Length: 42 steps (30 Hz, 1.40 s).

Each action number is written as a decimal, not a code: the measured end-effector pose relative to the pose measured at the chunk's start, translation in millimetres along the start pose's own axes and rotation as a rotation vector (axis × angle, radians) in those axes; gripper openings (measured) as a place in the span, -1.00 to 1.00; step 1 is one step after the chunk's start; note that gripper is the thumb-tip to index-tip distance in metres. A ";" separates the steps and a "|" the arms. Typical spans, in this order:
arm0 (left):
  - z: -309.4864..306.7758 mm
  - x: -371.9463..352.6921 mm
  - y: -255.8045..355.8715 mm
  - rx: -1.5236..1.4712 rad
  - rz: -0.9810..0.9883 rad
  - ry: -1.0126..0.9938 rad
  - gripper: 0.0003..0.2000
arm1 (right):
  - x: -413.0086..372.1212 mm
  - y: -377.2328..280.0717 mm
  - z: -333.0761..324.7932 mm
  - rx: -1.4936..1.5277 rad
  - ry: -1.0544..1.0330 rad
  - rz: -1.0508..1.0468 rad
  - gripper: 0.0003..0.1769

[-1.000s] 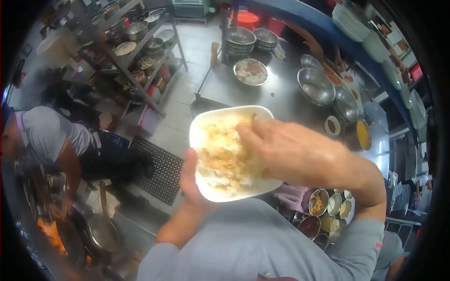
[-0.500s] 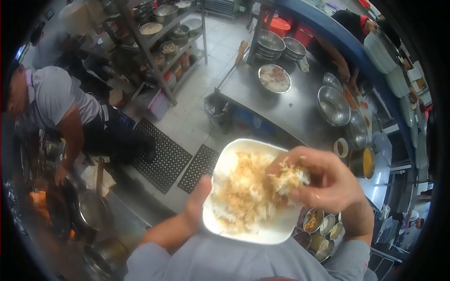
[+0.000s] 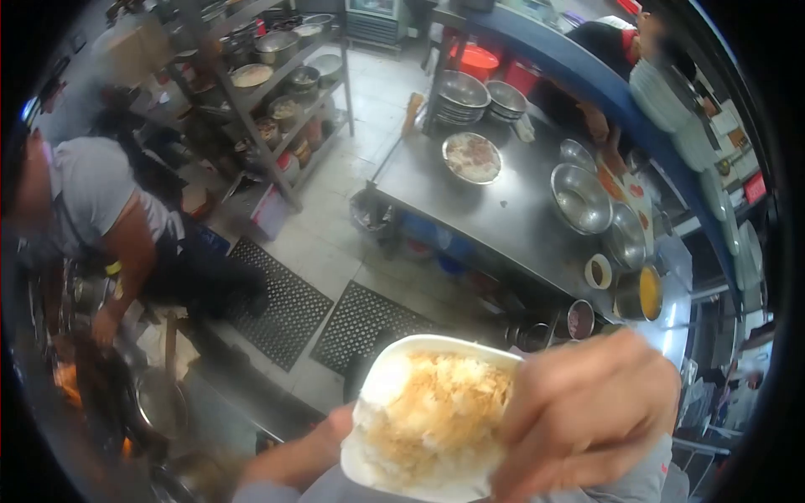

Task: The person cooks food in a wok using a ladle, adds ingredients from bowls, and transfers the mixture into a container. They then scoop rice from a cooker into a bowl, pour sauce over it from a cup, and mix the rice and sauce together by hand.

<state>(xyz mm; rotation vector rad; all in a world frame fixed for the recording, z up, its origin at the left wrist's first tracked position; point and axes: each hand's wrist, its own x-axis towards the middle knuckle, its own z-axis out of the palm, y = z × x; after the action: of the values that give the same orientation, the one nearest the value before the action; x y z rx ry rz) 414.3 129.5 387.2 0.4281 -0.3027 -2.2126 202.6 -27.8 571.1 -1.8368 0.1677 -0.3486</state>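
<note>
A white rounded-square bowl is low in the middle of the view, close to my body. Loose rice fills it, white with brownish shreds or seasoning on top. My left hand grips the bowl at its left side; the fingers beneath are hidden. Over the bowl's right edge hangs my right hand, its fingers curled inward and smeared by motion. The fingertips are turned away, so whatever lies inside them is hidden.
Ahead is a steel table with a bowl of pale food, stacked metal bowls and a yellow-filled pot. Co-workers stand at left by a flaming stove and across the counter. Perforated mats cover the floor near shelves.
The bowl has moved down and slightly left in view. My right hand has lowered and turned over; the rice clump seen in its fingers earlier is no longer visible.
</note>
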 end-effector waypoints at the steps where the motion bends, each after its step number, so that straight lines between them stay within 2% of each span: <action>1: 0.3 3.8 0.3 -0.009 0.018 0.000 0.05 | -1.0 -5.0 6.7 -0.130 0.089 0.083 -0.77; 4: 1.0 20.3 1.6 -0.051 0.098 -0.021 0.06 | 11.9 13.0 18.3 -0.600 -0.122 0.003 -0.67; 6: 1.5 35.5 5.5 -0.137 0.101 -0.082 0.04 | 7.3 12.4 10.0 -0.633 -0.056 -0.066 -0.54; 7: 0.4 40.8 5.0 -0.188 0.146 -0.152 -0.04 | 4.2 11.3 7.8 -0.619 -0.012 -0.073 -0.51; 8: 1.2 46.0 4.6 -0.179 0.146 -0.092 -0.03 | 3.7 10.4 7.4 -0.606 0.030 -0.086 -0.48; 10: 3.2 57.5 4.0 -0.157 0.170 0.024 -0.02 | 9.2 20.6 15.8 -0.733 -0.060 0.017 -0.55; 12: -7.6 70.2 3.2 -0.224 0.223 -0.091 -0.14 | 8.1 31.3 12.3 -0.808 -0.155 0.030 -0.55; 13: -8.6 74.2 4.8 -0.225 0.243 -0.104 -0.16 | 4.8 32.3 9.3 -0.808 -0.132 0.078 -0.53; 16: -15.0 89.4 12.1 -0.155 0.303 -0.094 -0.21 | 16.6 60.5 34.4 -0.879 0.129 0.081 -0.60; 17: -23.9 96.4 11.2 -0.171 0.312 -0.056 -0.26 | 23.1 70.8 39.6 -0.948 0.115 0.092 -0.57; 20: -32.7 106.6 17.7 -0.119 0.385 -0.109 -0.29 | 22.7 107.9 47.0 -0.928 0.081 0.084 -0.62; 21: -38.8 107.9 19.9 -0.107 0.391 -0.120 -0.30 | 20.4 117.5 45.7 -0.923 0.124 0.069 -0.71; 24: -37.9 106.1 23.7 -0.089 0.440 -0.058 -0.30 | 11.8 116.4 36.3 -0.905 0.165 0.240 -0.78; 28: -41.9 108.3 23.8 -0.209 0.413 -0.188 -0.33 | 15.8 114.9 24.9 -0.785 0.288 0.104 -0.81; 29: -44.5 109.2 22.0 -0.189 0.406 -0.170 -0.33 | 18.0 118.0 23.7 -0.801 0.265 0.142 -0.69; 33: -53.0 117.5 21.3 -0.096 0.402 -0.118 -0.32 | 39.1 131.8 38.1 -0.902 0.144 0.195 -0.44; 36: -50.6 117.5 23.2 -0.083 0.419 -0.064 -0.34 | 46.7 145.1 41.4 -0.967 0.077 0.195 -0.55; 39: -43.6 115.7 22.6 -0.054 0.403 -0.011 -0.33 | 50.6 151.6 45.6 -0.933 0.145 0.162 -0.64; 42: -44.5 110.3 23.8 -0.062 0.410 0.018 -0.30 | 50.3 155.9 38.8 -0.893 0.116 0.153 -0.72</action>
<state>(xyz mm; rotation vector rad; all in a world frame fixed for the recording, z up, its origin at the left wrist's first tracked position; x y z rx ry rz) 384.0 25.3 333.0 0.3193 -0.2826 -1.8115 272.4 -52.4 420.0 -2.6582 0.6178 -0.2904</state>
